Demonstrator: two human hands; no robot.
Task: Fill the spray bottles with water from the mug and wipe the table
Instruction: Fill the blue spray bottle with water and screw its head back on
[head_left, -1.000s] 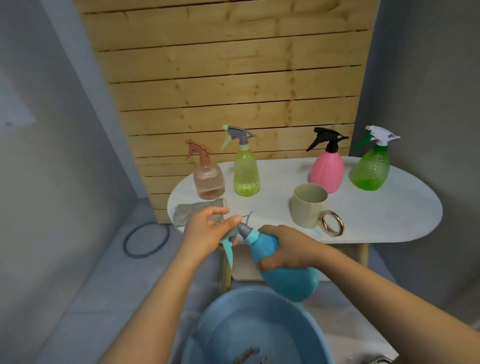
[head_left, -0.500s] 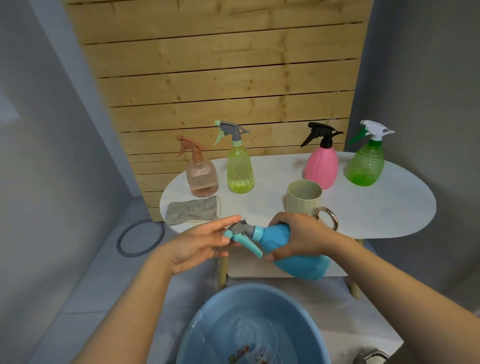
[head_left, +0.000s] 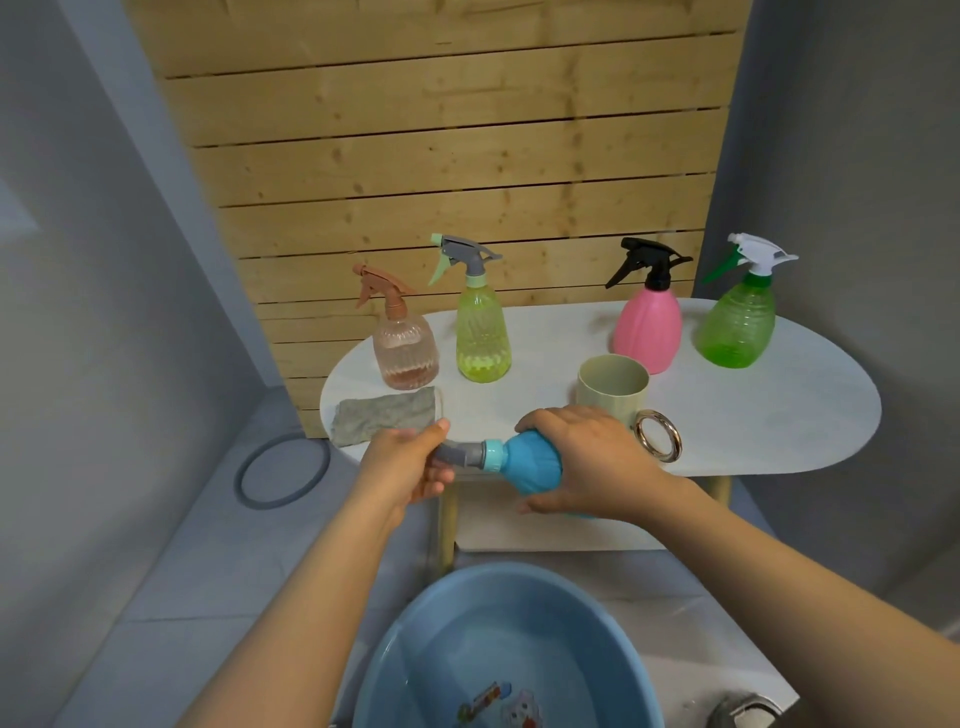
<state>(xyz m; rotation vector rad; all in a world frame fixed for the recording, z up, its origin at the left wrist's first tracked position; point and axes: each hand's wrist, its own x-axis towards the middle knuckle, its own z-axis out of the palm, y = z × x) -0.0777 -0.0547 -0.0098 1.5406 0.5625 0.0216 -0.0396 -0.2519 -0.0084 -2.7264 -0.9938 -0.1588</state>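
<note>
Both hands are clamped on the blue spray bottle (head_left: 530, 465), held sideways at the near edge of the surface (head_left: 753, 410) over the basin (head_left: 509, 644): the right hand (head_left: 592, 462) wraps its body, the left hand (head_left: 405, 467) grips its grey nozzle head (head_left: 460, 454).

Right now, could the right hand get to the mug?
Probably yes. The mug stands on the table just behind the right hand with nothing between, but that hand grips the blue bottle.

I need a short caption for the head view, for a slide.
Both hands hold a blue spray bottle sideways: left hand grips its sprayer head, right hand its body.
</note>
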